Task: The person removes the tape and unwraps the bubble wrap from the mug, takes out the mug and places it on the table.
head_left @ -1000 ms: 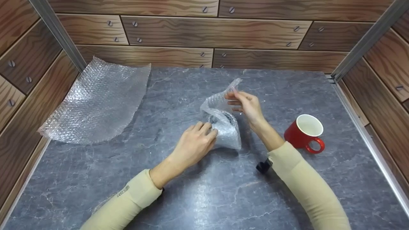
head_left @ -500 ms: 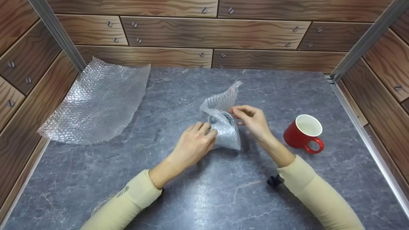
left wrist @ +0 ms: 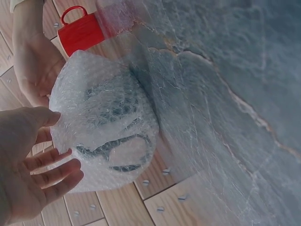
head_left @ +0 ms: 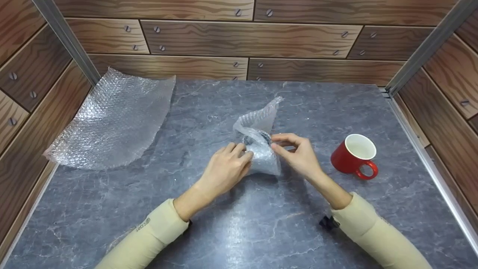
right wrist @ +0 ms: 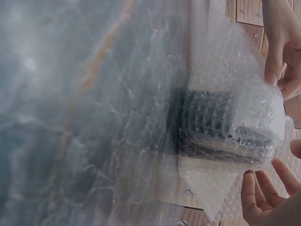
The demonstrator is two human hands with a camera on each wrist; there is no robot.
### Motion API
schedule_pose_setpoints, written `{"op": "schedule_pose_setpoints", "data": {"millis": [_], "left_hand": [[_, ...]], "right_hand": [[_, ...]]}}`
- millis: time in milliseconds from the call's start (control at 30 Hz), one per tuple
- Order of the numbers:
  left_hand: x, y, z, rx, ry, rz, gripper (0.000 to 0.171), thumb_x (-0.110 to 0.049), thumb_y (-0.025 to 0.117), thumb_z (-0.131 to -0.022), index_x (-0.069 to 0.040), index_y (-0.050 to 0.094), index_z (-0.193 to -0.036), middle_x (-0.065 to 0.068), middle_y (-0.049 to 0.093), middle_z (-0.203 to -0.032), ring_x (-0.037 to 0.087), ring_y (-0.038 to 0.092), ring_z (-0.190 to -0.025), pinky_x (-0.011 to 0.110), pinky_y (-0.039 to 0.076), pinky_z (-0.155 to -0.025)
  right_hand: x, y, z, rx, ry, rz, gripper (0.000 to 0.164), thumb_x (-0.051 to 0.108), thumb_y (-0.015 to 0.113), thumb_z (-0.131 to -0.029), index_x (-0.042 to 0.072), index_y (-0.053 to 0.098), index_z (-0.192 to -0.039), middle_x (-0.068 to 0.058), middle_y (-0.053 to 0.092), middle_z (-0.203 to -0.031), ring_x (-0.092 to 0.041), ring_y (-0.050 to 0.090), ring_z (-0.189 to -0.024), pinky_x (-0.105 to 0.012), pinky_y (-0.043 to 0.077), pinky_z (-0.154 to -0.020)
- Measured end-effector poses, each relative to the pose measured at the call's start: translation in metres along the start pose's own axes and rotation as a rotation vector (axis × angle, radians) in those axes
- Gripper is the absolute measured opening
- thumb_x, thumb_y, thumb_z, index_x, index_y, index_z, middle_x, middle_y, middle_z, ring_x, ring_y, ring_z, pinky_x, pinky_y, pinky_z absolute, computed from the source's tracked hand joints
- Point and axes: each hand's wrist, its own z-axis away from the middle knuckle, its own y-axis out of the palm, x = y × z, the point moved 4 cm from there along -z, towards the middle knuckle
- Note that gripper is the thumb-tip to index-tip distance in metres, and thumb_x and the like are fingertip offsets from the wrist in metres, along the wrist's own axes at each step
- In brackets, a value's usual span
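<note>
A dark mug with a handle [left wrist: 127, 153] shows through bubble wrap [head_left: 263, 158] around it, in the middle of the table. One flap [head_left: 257, 117] of the wrap sticks up on the far side. My left hand [head_left: 224, 166] grips the wrap on its near left side, thumb and bent fingers against it. On the right side, my right hand [head_left: 298, 155] touches the wrap near its upper edge with its fingertips. In the right wrist view, the right fingers [right wrist: 263, 186] are loosely bent, with the thumb apart from them.
A loose sheet of bubble wrap [head_left: 119, 119] lies at the left back, its edge reaching the wall. A red mug [head_left: 347, 158], white inside, stands upright right of my right hand. Wood-patterned walls [head_left: 209, 37] and metal rails border the marbled grey table [head_left: 149, 190].
My right hand has let go of the upright flap and come down toward me to the wrap's right side. The flap stays up. My left hand keeps its place.
</note>
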Motion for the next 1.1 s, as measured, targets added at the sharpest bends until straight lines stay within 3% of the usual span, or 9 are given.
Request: {"op": "schedule_pose_setpoints", "data": {"millis": [367,767,1100], "left_hand": [[0.002,0.0,0.0,0.021,-0.01,0.032,0.013,-0.027,0.076,-0.097,-0.016,0.072,-0.103,0.001,0.071,-0.105,0.018,0.065,-0.089,0.028,0.059,-0.071],[0.009,0.001,0.003,0.044,-0.045,0.11,0.025,-0.035,0.072,-0.1,-0.018,0.07,-0.119,0.002,0.072,-0.11,0.02,0.069,-0.095,0.032,0.063,-0.078],[0.031,-0.005,0.003,0.008,-0.099,0.242,0.028,-0.036,0.068,-0.102,-0.015,0.073,-0.118,0.003,0.074,-0.107,0.02,0.07,-0.092,0.031,0.063,-0.072]], "right_hand": [[0.006,0.002,0.014,-0.009,-0.109,0.22,0.03,0.018,0.086,-0.088,0.007,0.081,-0.115,-0.012,0.074,-0.125,-0.034,0.07,-0.104,-0.029,0.061,-0.077],[0.006,0.003,0.019,-0.037,-0.122,0.293,0.03,0.017,0.088,-0.086,0.009,0.082,-0.114,-0.009,0.073,-0.114,-0.021,0.066,-0.093,-0.022,0.06,-0.073],[0.007,0.003,0.019,-0.047,-0.118,0.292,0.029,0.014,0.088,-0.085,0.008,0.082,-0.112,-0.011,0.071,-0.105,-0.017,0.063,-0.083,-0.019,0.054,-0.072]]}}
